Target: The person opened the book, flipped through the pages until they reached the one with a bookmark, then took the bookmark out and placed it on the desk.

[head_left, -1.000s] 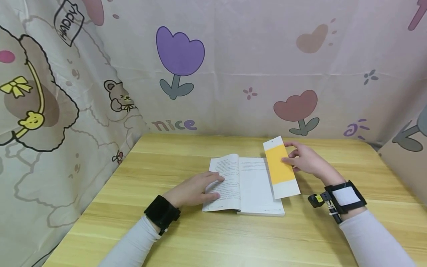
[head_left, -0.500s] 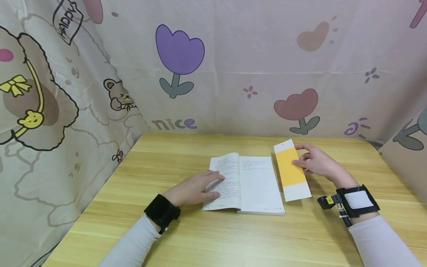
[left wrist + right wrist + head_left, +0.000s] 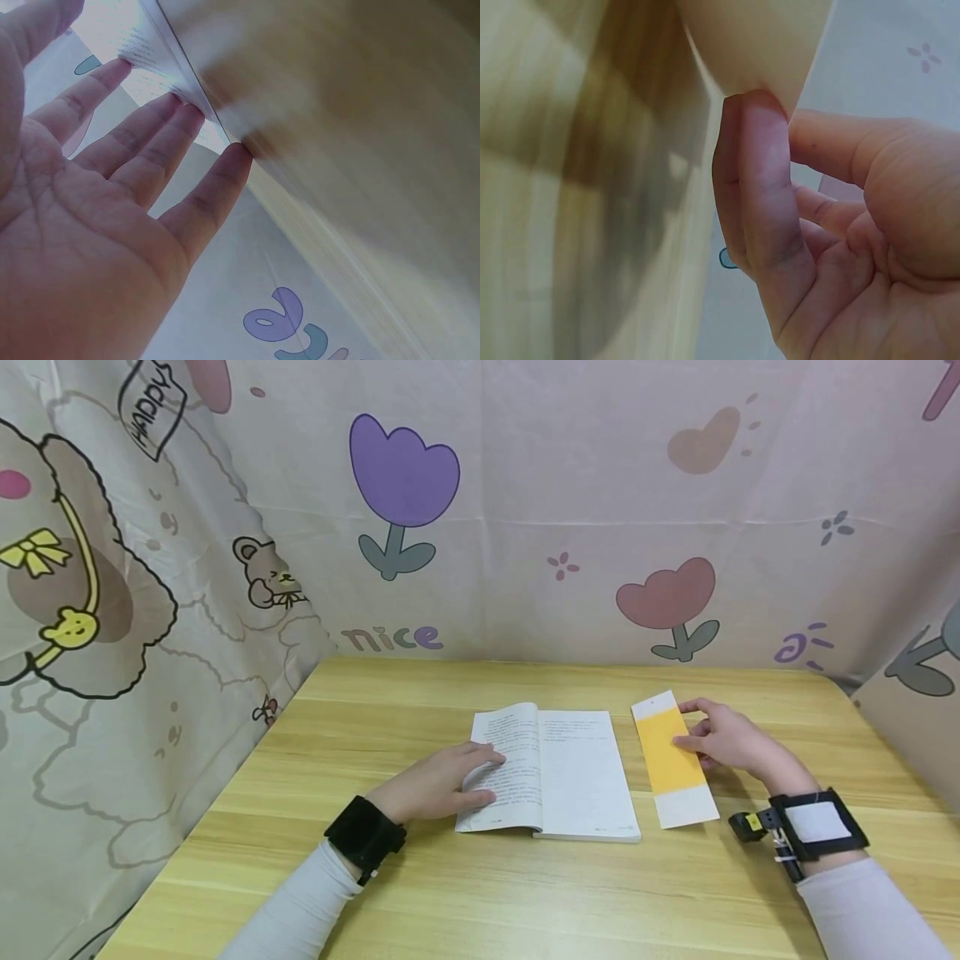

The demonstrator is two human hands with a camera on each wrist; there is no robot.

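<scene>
An open book (image 3: pixel 581 781) with printed pages lies on the wooden table. My left hand (image 3: pixel 438 783) rests on its left page with the fingers fairly straight; in the left wrist view the fingertips of that hand (image 3: pixel 127 195) touch the page near the book's edge. To the right of the book, my right hand (image 3: pixel 727 739) pinches a yellow and white bookmark-like card (image 3: pixel 671 752) by its right edge. The card is tilted a little and has a small hole at its top. In the right wrist view, thumb and fingers of the hand (image 3: pixel 817 217) grip the card (image 3: pixel 757 45) from both sides.
The wooden table (image 3: pixel 525 902) extends around the book on all sides. A patterned cloth (image 3: pixel 525 460) hangs behind the table and along its sides. A small camera (image 3: pixel 750 825) on the right wrist juts out just above the tabletop.
My right hand has carried the card to the right and toward me, off the book's right page and down closer to the table. The left hand stays on the left page.
</scene>
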